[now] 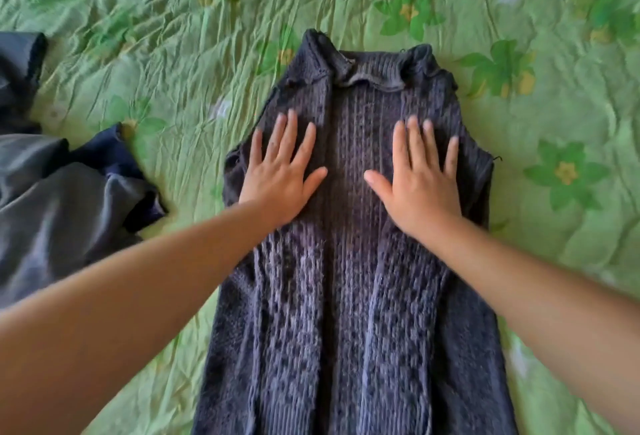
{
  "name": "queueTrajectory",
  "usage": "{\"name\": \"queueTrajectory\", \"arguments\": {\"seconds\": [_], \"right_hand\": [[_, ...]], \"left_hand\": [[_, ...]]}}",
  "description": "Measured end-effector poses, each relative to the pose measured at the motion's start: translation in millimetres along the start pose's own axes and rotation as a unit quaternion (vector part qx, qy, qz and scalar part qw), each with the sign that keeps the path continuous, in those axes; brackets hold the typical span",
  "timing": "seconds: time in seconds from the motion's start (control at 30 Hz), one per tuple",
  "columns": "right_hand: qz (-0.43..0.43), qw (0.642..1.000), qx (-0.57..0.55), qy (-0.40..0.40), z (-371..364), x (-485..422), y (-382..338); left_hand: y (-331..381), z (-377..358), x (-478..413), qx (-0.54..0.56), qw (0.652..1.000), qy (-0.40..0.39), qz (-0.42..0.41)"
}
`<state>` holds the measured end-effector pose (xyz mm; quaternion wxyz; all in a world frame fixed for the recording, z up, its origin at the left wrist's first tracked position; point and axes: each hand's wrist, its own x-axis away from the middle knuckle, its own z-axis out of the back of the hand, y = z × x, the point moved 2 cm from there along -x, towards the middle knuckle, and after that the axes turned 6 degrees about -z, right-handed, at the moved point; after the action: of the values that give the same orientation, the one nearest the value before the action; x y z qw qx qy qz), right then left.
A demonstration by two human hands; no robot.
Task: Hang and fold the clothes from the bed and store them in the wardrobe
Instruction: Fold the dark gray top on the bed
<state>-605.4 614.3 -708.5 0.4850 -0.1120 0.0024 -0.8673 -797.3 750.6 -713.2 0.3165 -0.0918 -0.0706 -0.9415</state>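
Observation:
A dark grey-purple knitted garment lies spread lengthwise on the bed, its collar at the far end and its sides folded inward. My left hand rests flat on its upper left part with fingers spread. On the upper right part my right hand presses down the same way, palm down. Neither hand grips the fabric. The garment's lower hem runs out of the bottom of the frame.
The bed is covered by a wrinkled green bedspread with a flower print. A heap of dark grey and navy clothes lies at the left edge, apart from the knit.

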Motion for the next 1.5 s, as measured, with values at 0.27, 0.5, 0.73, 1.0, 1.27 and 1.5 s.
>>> {"name": "queueTrajectory", "arguments": {"seconds": [0.27,0.5,0.73,1.0,1.27,1.5], "right_hand": [[0.113,0.991,0.028,-0.062,-62.6,246.7,0.9],[0.171,0.974,0.057,-0.136,-68.1,355.4,9.0],[0.194,0.961,0.075,-0.182,-56.1,400.1,31.4],[0.223,0.969,0.093,-0.057,-33.9,381.8,22.3],[0.197,0.961,0.065,-0.18,19.5,321.0,19.0],[0.049,0.983,0.158,0.08,137.4,123.6,21.8]], "left_hand": [[62.1,-64.1,227.2,0.039,0.997,-0.037,-0.053],[104.5,-78.3,360.6,0.023,0.989,-0.115,-0.088],[94.9,-75.5,421.8,-0.016,0.978,-0.164,-0.126],[92.5,-52.8,387.6,-0.008,0.987,-0.097,-0.125],[58.2,21.0,307.1,0.105,0.981,-0.13,-0.096],[-4.7,137.9,134.6,0.006,0.998,0.044,0.05]]}}
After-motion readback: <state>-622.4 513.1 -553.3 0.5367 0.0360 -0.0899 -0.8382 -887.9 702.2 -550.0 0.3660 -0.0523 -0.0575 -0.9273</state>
